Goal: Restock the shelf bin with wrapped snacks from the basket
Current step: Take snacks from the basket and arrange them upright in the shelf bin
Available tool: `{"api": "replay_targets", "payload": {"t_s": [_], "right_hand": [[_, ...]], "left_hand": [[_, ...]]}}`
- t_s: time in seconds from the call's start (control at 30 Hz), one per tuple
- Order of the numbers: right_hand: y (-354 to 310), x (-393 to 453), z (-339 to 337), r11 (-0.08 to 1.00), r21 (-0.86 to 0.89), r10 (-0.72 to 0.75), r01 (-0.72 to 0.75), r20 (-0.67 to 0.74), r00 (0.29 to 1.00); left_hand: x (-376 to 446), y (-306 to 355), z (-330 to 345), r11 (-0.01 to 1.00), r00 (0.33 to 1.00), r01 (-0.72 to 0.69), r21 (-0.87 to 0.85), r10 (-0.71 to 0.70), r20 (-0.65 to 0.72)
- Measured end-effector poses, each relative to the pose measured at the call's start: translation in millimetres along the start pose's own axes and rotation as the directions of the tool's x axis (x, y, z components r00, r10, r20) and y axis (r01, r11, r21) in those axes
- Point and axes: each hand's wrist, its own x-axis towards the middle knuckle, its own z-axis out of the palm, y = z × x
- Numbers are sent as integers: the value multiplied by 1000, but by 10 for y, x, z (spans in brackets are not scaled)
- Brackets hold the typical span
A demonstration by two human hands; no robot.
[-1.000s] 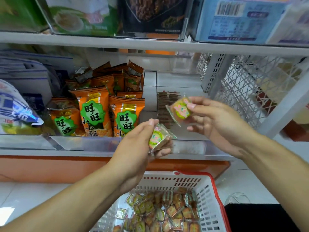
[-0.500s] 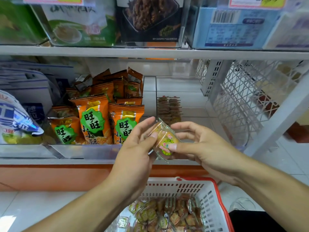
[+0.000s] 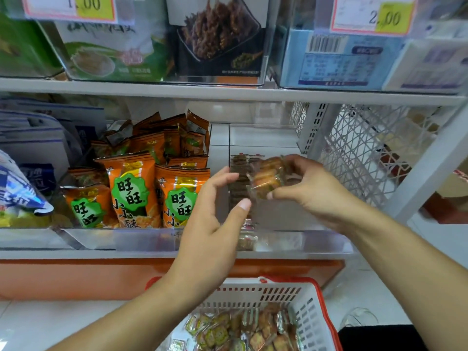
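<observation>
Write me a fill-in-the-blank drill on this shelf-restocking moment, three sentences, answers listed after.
1. The wrapped snacks held over the clear shelf bin are gripped by the person's ____ hand.
2. The left hand is open and holds ____.
3. The white basket of snacks below the shelf has a rim coloured ____.

Missing words: right; nothing; red
</observation>
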Motion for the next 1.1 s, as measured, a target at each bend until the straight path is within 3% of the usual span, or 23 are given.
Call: {"api": "replay_targets", "payload": {"t_s": [0.07, 0.17, 0.3, 0.43, 0.73, 0.97, 1.1], "right_hand": [[120, 180, -85, 920, -391, -9, -28, -92, 996], [423, 355, 29, 805, -588, 98, -71, 13, 995], [687, 595, 272, 769, -632, 155, -100, 32, 987], [725, 810, 352, 832, -470, 301, -294, -62, 951], [682, 865, 452, 777, -562, 304, -284, -61, 951], [617, 778, 457, 732, -659, 254, -174, 28, 967], [260, 550, 364, 780, -625, -39, -20, -81, 996]], "left_hand": [[14, -71, 29, 991, 997, 72, 115, -72, -4], [42, -150, 65, 948, 981, 187, 259, -193, -3], [85, -220, 118, 954, 969, 233, 191, -244, 40], [94, -286, 123, 952, 968, 241, 189, -250, 23], [79, -280, 74, 949, 970, 217, 228, -236, 63], [4, -201, -1, 948, 977, 154, 278, -189, 104], [-144, -132, -53, 949, 999, 35, 312, -25, -37]]}}
